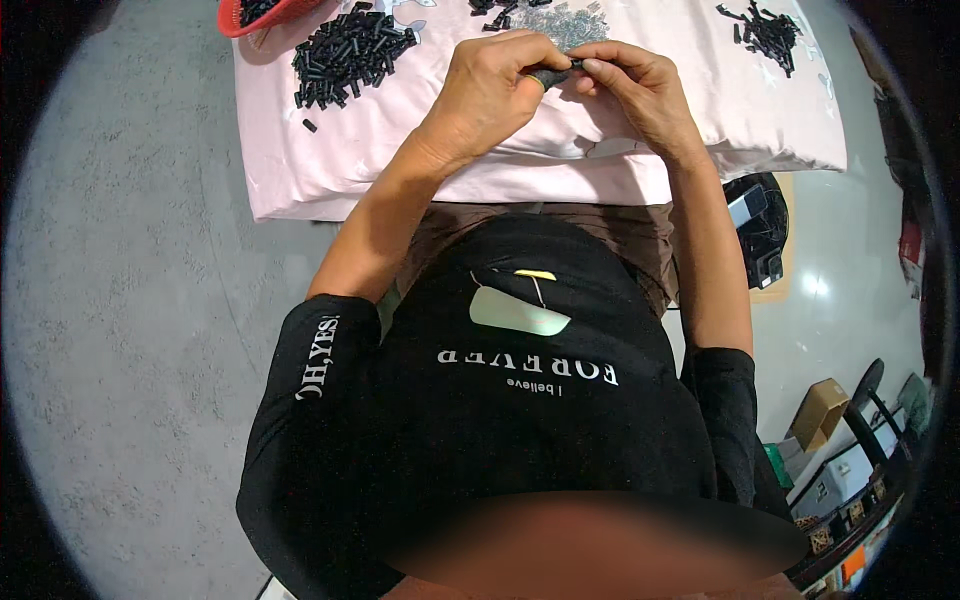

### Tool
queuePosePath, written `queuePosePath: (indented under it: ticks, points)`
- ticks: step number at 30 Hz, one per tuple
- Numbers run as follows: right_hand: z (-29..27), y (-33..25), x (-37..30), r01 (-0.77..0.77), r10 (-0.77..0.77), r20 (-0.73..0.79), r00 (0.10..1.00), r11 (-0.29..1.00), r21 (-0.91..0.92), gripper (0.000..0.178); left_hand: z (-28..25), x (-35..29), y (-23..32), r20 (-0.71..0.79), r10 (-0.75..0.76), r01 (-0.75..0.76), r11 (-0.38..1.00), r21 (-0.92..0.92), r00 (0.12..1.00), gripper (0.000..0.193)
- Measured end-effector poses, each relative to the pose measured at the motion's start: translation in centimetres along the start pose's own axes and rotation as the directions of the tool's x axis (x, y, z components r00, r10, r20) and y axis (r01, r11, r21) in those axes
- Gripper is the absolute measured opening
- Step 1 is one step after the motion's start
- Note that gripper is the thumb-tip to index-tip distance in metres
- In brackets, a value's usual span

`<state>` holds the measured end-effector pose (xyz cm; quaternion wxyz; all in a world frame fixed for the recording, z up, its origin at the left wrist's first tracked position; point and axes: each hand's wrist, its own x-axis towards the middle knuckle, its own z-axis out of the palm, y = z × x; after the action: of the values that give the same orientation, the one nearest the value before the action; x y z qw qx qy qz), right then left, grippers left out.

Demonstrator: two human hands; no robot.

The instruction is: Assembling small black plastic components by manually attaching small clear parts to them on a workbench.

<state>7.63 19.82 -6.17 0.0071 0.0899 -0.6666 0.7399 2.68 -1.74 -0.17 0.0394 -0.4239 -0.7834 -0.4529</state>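
Sweeping in from the left, past red basket and black tubes heaped on pink cloth, to left hand, pinching a small black part. Gripping it too with right hand, just in front of clear bits. Best to brace fingertips together, keep it straight, pinch lightly. Ending far right, on a black pile.
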Motion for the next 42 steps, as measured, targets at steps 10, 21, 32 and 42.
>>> queuePosePath:
  ticks: [10,21,32,42]
  points:
    - [-0.2,-0.5,0.0,-0.042,0.042,0.001,0.999,0.994,0.097,0.022,1.2,-0.3,0.5,-0.121,0.021,-0.028,0.998,-0.056,0.992,0.032]
    - [-1.0,0.6,-0.1,-0.019,0.017,0.014,1.0,0.988,0.154,0.021,1.6,-0.1,0.1,-0.111,0.05,-0.055,0.997,-0.048,0.993,0.032]
    - [-1.2,0.8,-0.1,-0.043,0.04,0.023,0.999,0.98,0.193,0.021,1.9,0.1,0.3,-0.102,0.044,-0.051,0.997,-0.06,0.994,0.029]
    - [-1.9,1.4,0.1,-0.019,0.008,0.034,0.999,0.942,0.336,0.02,2.3,0.1,0.1,-0.129,0.112,-0.118,0.992,-0.04,0.985,0.025]
